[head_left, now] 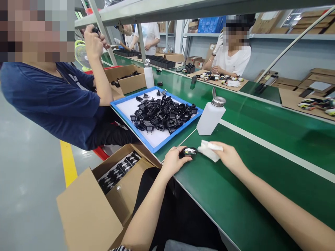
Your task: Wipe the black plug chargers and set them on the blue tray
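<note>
My left hand (174, 160) is closed around a small black plug part (188, 152) with a shiny face, held at the near edge of the green belt (235, 195). My right hand (229, 156) pinches a folded white wipe (209, 150) right beside that part, its tip touching or almost touching it. A white dispenser bottle (210, 116) with a metal pump top stands just behind both hands.
A blue-rimmed tray (123, 113) piled with several black plug parts lies to the left of the bottle. An open cardboard box (104, 195) of parts sits below the belt edge. A person in a dark blue shirt (52, 101) sits to the left; other workers sit across the belt.
</note>
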`<state>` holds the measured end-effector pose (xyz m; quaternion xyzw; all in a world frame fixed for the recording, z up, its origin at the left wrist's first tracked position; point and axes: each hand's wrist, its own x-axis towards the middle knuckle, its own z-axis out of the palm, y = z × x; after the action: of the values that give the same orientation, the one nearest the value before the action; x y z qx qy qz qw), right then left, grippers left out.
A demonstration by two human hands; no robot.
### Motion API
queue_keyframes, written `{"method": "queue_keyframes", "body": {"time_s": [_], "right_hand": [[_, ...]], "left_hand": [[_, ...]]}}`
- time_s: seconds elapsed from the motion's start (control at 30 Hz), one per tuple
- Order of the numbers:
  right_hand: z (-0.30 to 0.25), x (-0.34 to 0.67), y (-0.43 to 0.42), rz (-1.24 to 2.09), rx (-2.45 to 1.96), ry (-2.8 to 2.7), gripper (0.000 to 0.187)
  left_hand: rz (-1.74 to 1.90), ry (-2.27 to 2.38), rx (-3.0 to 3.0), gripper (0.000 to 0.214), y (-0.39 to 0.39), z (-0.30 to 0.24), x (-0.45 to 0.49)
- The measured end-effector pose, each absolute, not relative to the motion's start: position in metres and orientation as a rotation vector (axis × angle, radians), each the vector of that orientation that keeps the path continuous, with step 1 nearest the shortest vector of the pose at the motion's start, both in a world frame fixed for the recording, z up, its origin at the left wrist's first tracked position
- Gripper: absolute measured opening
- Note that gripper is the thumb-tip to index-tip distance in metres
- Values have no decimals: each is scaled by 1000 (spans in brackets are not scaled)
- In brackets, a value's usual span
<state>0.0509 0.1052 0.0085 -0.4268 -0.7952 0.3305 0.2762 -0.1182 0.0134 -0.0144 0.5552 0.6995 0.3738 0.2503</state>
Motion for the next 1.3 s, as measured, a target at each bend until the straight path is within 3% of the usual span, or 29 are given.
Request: {"method": "queue_keyframes", "body": {"time_s": [0.17,0.43,0.63,0.83,0.9,1.1,1.3], "right_hand": [[27,17,102,937,-971,-2119,27],[4,10,87,742,-523,-2463,33],[19,39,98,961,-998,-2384,33],[75,60,140,1118,-1486,-2253,25],[97,60,160,1004,-1603,-2256,23],[139,17,184,154,-1436,-2165,32],[120,-11,180,53,-1513,-2253,30]], "left_hand": [[1020,1922,1498,35,13,-13,-118],[1023,1913,1521,25,13,-15,-118],[1032,1862,1540,32,11,-12,-118],[1033,1884,1492,33,10,-13,-117],[1044,1875,1487,32,10,-13,-117],[1055,1893,1455,34,6,-10,-116],[1025,1895,1605,45,6,-16,-118]]}}
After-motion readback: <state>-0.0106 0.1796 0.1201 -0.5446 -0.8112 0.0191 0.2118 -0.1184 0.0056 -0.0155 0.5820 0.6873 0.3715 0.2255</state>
